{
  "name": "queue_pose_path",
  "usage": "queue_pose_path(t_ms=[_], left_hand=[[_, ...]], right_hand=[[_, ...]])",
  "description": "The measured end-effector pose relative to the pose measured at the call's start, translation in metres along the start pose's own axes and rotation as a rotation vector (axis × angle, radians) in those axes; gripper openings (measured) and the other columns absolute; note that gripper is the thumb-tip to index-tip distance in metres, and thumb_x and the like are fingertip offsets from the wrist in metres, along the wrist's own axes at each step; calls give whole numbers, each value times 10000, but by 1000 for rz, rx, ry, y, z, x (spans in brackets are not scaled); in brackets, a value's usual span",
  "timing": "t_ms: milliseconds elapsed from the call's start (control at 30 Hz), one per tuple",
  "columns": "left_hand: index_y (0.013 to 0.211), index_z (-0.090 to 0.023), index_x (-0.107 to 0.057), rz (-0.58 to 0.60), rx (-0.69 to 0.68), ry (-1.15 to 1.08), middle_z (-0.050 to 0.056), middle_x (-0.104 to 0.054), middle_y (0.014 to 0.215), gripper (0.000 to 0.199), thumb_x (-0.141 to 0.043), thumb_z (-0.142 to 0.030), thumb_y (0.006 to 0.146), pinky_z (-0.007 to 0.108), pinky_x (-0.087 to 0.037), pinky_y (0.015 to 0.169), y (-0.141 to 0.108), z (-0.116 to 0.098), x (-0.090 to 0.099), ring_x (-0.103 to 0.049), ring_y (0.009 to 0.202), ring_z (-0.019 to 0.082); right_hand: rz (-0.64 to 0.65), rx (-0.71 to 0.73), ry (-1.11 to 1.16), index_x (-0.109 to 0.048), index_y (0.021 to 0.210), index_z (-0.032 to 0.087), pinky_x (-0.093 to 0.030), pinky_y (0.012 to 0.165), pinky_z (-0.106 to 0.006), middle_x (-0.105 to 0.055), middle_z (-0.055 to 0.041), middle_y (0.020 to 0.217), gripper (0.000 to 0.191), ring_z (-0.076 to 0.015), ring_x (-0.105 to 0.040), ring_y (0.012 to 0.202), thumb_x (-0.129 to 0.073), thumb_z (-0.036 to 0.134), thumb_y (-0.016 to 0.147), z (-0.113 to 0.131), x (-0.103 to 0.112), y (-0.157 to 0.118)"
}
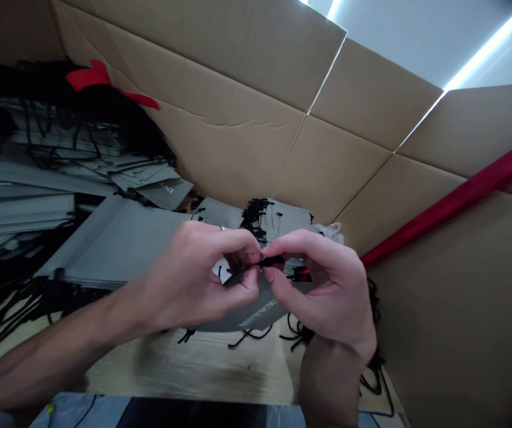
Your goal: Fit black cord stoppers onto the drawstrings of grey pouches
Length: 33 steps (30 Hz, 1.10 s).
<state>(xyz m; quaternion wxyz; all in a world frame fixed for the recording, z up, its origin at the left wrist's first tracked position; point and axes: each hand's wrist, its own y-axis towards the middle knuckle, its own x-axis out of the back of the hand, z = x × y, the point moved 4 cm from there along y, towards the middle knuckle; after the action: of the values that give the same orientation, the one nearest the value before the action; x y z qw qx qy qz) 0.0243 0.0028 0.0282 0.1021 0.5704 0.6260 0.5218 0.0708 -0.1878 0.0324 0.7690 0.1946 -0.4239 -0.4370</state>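
Note:
A grey drawstring bag (pixel 256 315) with white lettering hangs between my two hands above the table. My left hand (pixel 202 273) is closed, its thumb and forefinger pinching the bag's upper edge. Close against those fingertips, my right hand (pixel 327 279) pinches a short black cord piece (pixel 272 261) at the same edge. The fingers hide most of that piece, so I cannot make out its exact form. Loose black cords (pixel 251 337) dangle below the bag.
Grey bags (pixel 122 238) with black cords lie stacked at the left, with red strips (pixel 88 77) on top at the back. More bags (pixel 286 217) lie beyond my hands. Cardboard walls (pixel 238 107) rise behind. A dark red band (pixel 452 202) slants along the right wall.

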Motion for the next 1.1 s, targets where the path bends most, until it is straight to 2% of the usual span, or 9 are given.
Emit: queue_pose_path(t_ms=[200,433,567,633,733,800,867,1000,1100], left_hand=[[907,-166,-759,8,27,-77,-65,-762,750,98,-686,-101,901,123,-513,649,2,1,-1,-691,638,36],[844,-170,-727,203,100,-295,-65,-652,655,144,-647,-69,909,159,-427,551,5,3,0,-537,566,51],[995,-185,-728,334,261,-433,-24,-705,813,25,-722,-209,994,183,-501,595,4,12,-3,-618,680,101],[990,-188,-707,465,305,-442,-22,-669,815,168,-741,-344,1042,195,-464,572,1,16,-9,-593,688,113],[791,-186,-588,581,322,-426,-47,-469,694,434,-637,-468,1117,209,-323,510,-3,21,-18,-432,615,99],[734,-195,-506,569,331,-408,-57,-370,667,496,-581,-469,1142,220,-274,497,-3,22,-20,-362,592,94],[737,-204,-475,551,306,-384,-63,-355,654,486,-567,-441,1151,223,-270,497,-3,22,-20,-357,576,93],[778,-209,-533,533,184,-355,-52,-456,639,447,-552,-426,1168,231,-307,500,-2,14,-15,-420,564,107],[817,-203,-604,508,109,-335,-28,-538,648,423,-506,-376,1190,246,-350,524,-1,7,-11,-486,573,120]], right_hand=[[-72,-6,-19,-797,1005,264,-625,754,-327,-813,9,948,285,-185,-753,831,-771,28,848,-1,-2,0],[-70,-21,145,-816,935,249,-595,647,-234,-801,50,838,342,-124,-734,700,-746,-22,737,-6,-4,2],[-102,-94,157,-817,953,245,-621,671,-235,-813,23,880,278,-141,-761,747,-783,8,811,-7,3,4],[-129,-141,136,-823,969,248,-611,654,-234,-813,12,890,233,-146,-753,751,-812,43,858,-7,9,3],[-118,-171,145,-848,1029,255,-613,656,-235,-813,-3,929,216,-151,-746,768,-864,89,893,-9,16,0],[-70,-171,193,-860,1102,262,-646,701,-236,-830,-11,987,310,-160,-775,811,-922,81,858,-9,16,0],[-41,-168,215,-864,1090,259,-665,717,-235,-841,-14,987,336,-168,-794,825,-966,77,826,-10,15,2],[-58,-158,185,-843,913,232,-611,589,-236,-804,-18,831,148,-159,-732,698,-945,138,865,-16,20,4],[11,-171,273,-877,959,224,-514,466,-236,-782,-26,778,118,-141,-650,579,-968,213,886,-32,25,0]])
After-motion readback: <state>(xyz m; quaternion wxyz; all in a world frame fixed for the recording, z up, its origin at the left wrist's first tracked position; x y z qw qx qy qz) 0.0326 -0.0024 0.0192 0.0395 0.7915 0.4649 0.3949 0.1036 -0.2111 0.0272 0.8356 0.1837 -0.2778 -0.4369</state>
